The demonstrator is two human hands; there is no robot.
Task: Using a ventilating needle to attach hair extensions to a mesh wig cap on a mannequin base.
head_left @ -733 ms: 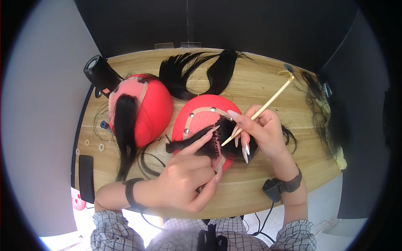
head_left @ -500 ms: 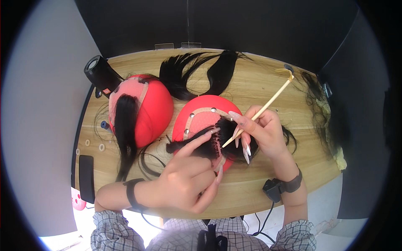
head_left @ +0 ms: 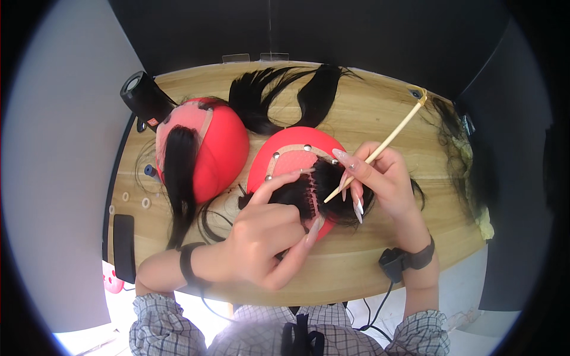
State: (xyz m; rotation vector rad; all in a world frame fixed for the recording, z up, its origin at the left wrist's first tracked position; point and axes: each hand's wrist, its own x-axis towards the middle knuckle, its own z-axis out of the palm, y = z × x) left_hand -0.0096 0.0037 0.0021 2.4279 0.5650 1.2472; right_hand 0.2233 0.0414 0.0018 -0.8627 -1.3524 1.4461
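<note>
My right hand [head_left: 380, 178] pinches a slim, pale wooden stick [head_left: 393, 133], tip at the straight black hair [head_left: 328, 181] on the red dome-shaped head form [head_left: 294, 136]; my left hand [head_left: 258, 237], finger and thumb spread, should steady the parting there.

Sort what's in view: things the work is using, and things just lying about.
In use: pale stick in right hand; dark hair under left hand; near red form.

Apparently lying about: other red form; loose hair hank; black cylinder; black slab; pale rings.
</note>
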